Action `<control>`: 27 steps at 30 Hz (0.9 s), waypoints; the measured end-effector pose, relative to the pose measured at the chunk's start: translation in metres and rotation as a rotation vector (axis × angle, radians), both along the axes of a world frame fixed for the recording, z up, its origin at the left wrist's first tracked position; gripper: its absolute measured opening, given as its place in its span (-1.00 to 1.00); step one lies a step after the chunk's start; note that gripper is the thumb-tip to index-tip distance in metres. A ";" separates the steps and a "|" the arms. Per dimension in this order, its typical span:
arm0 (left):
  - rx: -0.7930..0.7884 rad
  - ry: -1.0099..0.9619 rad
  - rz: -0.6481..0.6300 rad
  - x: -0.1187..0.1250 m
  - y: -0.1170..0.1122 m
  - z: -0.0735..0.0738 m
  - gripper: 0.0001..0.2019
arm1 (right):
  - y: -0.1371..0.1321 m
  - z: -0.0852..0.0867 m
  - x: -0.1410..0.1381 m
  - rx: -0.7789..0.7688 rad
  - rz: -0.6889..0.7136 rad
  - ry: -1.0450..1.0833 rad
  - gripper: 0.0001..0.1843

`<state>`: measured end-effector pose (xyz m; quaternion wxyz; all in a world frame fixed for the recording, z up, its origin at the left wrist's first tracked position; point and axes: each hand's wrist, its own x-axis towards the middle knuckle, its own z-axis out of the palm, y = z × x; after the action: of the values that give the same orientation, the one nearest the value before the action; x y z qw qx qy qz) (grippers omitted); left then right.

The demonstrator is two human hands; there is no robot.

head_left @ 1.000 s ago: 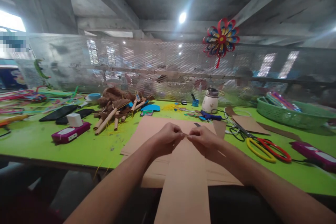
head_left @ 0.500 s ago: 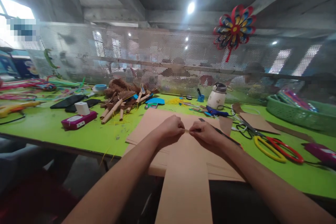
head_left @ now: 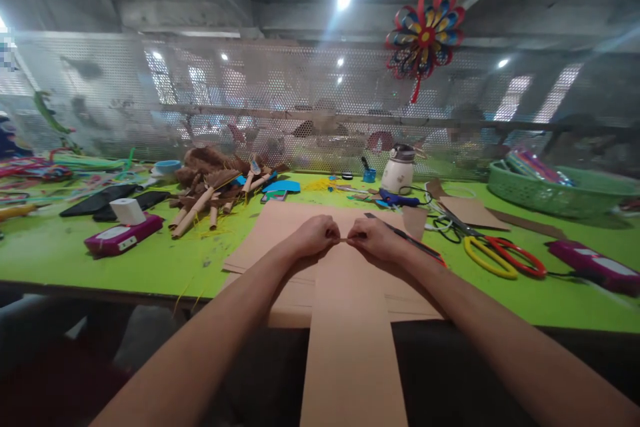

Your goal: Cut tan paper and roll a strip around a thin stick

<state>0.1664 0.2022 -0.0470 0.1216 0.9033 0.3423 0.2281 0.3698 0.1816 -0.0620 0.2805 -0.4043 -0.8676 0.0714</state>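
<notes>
A long strip of brown kraft paper [head_left: 353, 320] runs from under my hands over the table's front edge toward me. Its far end looks rolled or folded into a narrow edge. My left hand [head_left: 315, 235] pinches that edge at its left side, and my right hand [head_left: 373, 238] pinches it at the right, with a small gap between them. Both hands have curled fingers, and the fingertips are partly hidden. Beneath lie several larger brown paper sheets [head_left: 260, 240]. By my right forearm rests a dark, thin tool with a red end [head_left: 420, 250], probably a cutter.
On the green table [head_left: 150, 260], scissors [head_left: 493, 260] and a purple power strip [head_left: 595, 265] lie right, below a green basket [head_left: 575, 190]. A blue glue gun [head_left: 399, 199] sits by a white bottle [head_left: 398, 170]. Rolled paper pieces [head_left: 195, 210] and another purple power strip [head_left: 123, 235] are left.
The view has shifted, so the table things appear further left and a little higher. Both hands keep their pinch on the paper's far edge, close together.
</notes>
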 end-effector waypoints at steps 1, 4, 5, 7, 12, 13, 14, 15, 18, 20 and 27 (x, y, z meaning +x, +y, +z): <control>0.001 0.000 -0.001 0.000 0.000 0.000 -0.89 | 0.000 0.000 0.001 0.004 0.003 -0.008 -0.87; 0.002 0.001 0.004 0.001 0.000 -0.002 -0.90 | 0.001 -0.001 0.005 0.020 0.000 -0.024 -0.88; 0.001 0.001 0.007 0.001 0.000 -0.002 -0.90 | 0.001 -0.001 0.006 0.025 -0.003 -0.028 -0.87; -0.003 -0.001 0.014 0.000 -0.001 -0.002 -0.89 | 0.000 -0.001 0.009 0.031 -0.007 -0.033 -0.86; -0.016 -0.008 0.022 -0.005 -0.003 -0.001 -0.86 | -0.003 0.000 0.014 0.022 -0.003 -0.042 -0.87; -0.017 -0.007 0.021 -0.006 -0.004 0.000 -0.86 | -0.004 0.000 0.015 0.020 -0.002 -0.045 -0.87; -0.018 -0.005 0.021 -0.006 -0.005 0.001 -0.86 | -0.005 0.001 0.017 0.017 -0.001 -0.049 -0.87; -0.017 -0.004 0.021 -0.007 -0.006 0.002 -0.85 | -0.005 0.001 0.018 0.015 0.002 -0.055 -0.86; -0.009 0.000 0.023 -0.009 -0.010 0.003 -0.83 | -0.005 0.003 0.021 0.006 0.019 -0.080 -0.84; -0.002 0.005 0.030 -0.009 -0.013 0.002 -0.81 | -0.005 0.003 0.023 0.003 0.033 -0.098 -0.83; 0.124 -0.005 0.018 -0.011 -0.018 -0.007 -0.86 | -0.012 0.005 0.024 0.056 0.053 -0.134 -0.81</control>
<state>0.1559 0.1846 -0.0540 0.0644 0.9054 0.3353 0.2523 0.3940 0.1697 -0.0574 0.2310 -0.3772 -0.8964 0.0274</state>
